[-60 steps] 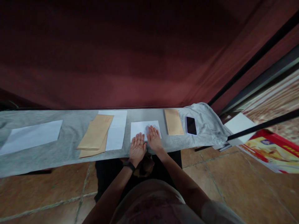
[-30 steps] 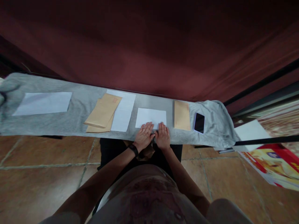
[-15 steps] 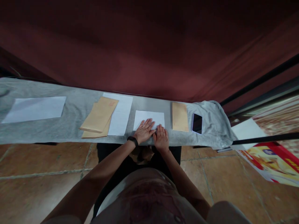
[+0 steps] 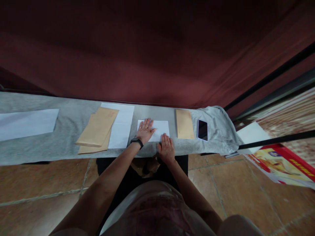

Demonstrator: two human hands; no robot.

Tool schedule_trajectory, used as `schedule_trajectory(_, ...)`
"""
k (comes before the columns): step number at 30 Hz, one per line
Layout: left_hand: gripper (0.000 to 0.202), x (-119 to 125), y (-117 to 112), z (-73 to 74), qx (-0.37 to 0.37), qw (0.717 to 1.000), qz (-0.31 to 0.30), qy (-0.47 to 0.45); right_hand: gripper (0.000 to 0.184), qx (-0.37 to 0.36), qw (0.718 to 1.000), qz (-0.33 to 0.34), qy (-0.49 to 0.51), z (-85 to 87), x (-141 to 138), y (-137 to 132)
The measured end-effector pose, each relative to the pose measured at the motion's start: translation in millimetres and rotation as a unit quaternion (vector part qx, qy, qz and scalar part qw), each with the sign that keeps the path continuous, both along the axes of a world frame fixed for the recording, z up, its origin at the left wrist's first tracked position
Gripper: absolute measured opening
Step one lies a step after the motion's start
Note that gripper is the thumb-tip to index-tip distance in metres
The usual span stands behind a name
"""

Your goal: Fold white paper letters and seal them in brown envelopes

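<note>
A white sheet of paper, which looks folded, lies flat on the grey cloth in front of me. My left hand, with a dark band on its wrist, rests flat over the sheet's left part, fingers stretched out. At the sheet's lower right corner is my right hand; its fingers lie straight, the tips by the paper's near edge and the palm on the cloth. Neither hand grips anything. To the left, brown envelopes overlap another white sheet. A single brown envelope lies to the right.
A phone lies right of the single envelope. Far left is a further white sheet. The grey cloth covers a narrow table against a dark red curtain. Black bars and a red and yellow box are at the right.
My left hand has moved left across the folded sheet. My right hand has drawn back toward the near edge of the sheet. The view has shifted slightly.
</note>
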State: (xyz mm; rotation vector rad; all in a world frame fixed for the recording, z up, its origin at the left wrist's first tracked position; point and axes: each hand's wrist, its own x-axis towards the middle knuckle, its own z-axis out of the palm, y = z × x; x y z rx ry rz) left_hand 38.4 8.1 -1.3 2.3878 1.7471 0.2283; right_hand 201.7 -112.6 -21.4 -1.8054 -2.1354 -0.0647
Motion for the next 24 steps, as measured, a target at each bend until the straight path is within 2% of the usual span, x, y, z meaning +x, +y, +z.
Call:
schedule_trajectory(4,0.068,-10.9,-13.1,-3.2,0.02,0.999,0.033,0.016,0.058,0.004,1.0,0.0,0.017,-1.7,0.3,-1.4)
schedule_trajectory(7,0.064,-16.4,-23.2,-5.5,0.036,0.999,0.035,0.019,0.055,-0.021,0.999,-0.03,0.035,3.0,-4.3,8.9)
schedule_trajectory(9,0.062,-18.0,-26.8,-5.7,0.042,0.998,0.035,0.02,0.054,-0.047,0.997,-0.034,0.052,8.7,-11.9,24.7)
schedule_trajectory(14,0.059,-19.1,-27.4,-3.4,0.045,0.998,0.031,0.025,0.052,-0.084,0.993,0.037,0.071,18.0,-40.6,77.6)
schedule_trajectory(18,0.058,-20.5,-26.7,-4.9,0.047,0.998,0.028,0.031,0.053,-0.1,0.993,0.037,0.057,13.4,-52.8,102.0)
schedule_trajectory(24,0.059,-19.9,-25.9,-7.8,0.042,0.998,0.038,0.027,0.056,-0.064,0.997,0.008,0.047,2.5,-39.4,109.4)
